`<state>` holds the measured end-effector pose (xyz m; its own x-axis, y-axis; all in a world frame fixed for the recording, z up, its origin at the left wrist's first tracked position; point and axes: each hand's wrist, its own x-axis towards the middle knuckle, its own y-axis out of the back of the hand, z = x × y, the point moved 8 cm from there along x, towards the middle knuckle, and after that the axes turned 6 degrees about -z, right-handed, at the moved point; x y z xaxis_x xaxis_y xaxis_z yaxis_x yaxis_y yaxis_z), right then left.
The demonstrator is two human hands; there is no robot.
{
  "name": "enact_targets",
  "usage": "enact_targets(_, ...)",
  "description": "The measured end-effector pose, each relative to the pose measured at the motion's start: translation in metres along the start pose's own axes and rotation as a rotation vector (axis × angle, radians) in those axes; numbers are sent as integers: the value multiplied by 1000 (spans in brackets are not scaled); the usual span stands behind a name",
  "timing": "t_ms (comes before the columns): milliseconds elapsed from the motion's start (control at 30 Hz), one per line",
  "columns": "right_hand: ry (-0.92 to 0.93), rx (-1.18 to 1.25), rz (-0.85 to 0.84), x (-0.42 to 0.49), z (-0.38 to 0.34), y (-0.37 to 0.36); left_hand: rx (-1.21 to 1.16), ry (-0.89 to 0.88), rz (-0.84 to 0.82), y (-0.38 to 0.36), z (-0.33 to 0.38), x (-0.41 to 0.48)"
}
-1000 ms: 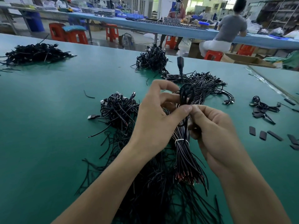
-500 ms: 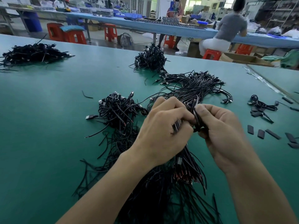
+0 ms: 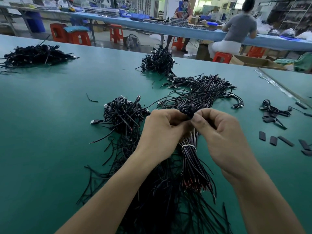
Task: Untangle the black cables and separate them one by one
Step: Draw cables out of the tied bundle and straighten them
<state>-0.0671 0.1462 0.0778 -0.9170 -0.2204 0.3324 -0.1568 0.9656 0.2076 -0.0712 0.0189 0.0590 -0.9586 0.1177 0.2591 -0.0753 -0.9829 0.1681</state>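
Note:
A small coil of black cable (image 3: 187,109) sits between both hands above the green table (image 3: 50,132). My left hand (image 3: 162,132) pinches it from the left and my right hand (image 3: 222,137) pinches it from the right with thumb and forefinger. Below the hands hangs a bundle of black cables (image 3: 190,162) tied with a white band (image 3: 188,146), its bare red-tipped ends fanned toward me. Loose black cables (image 3: 160,200) lie under my forearms.
A tangled heap of cables with USB plugs (image 3: 121,114) lies left of the hands. More cable piles lie behind the hands (image 3: 202,92), at the back (image 3: 157,62) and far left (image 3: 33,54). Black sleeve pieces (image 3: 273,140) lie right. A seated person (image 3: 236,34) works at the far bench.
The cable loop that stood up with its plug a second ago is now a tight small coil. Both hands moved slightly apart, and the white band on the bundle shows again.

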Motion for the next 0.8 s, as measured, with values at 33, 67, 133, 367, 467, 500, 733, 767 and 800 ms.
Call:
enact_targets(33, -5, 21, -21, 0, 0, -2, -72, 14, -9, 0, -1, 1)
enact_targets(67, -17, 33, -35, 0, 2, -3, -153, 32, -16, -1, -1, 1)
enact_targets(133, -60, 23, -39, -1, 6, -3, -294, 79, -9, 0, -1, 2)
enact_targets(367, -158, -35, 46, -1, 20, 6, -366, 38, 28, 1, 9, -2)
enact_targets(467, -221, 58, 84, -3, 27, 9, -352, -77, -38, -8, 20, -5)
enact_targets(500, -235, 75, 103, -3, 29, 12, -337, -91, -62, -11, 21, -6)
enact_targets(733, -178, 100, 240, -2, 22, 25, -255, 56, -233, -30, 2, -6)
enact_targets(767, -157, 130, 241, -2, 19, 23, -186, 102, -232, -32, -4, -6)
enact_targets(800, -133, 139, 237, -2, 15, 22, -110, 135, -219, -33, -9, -6)
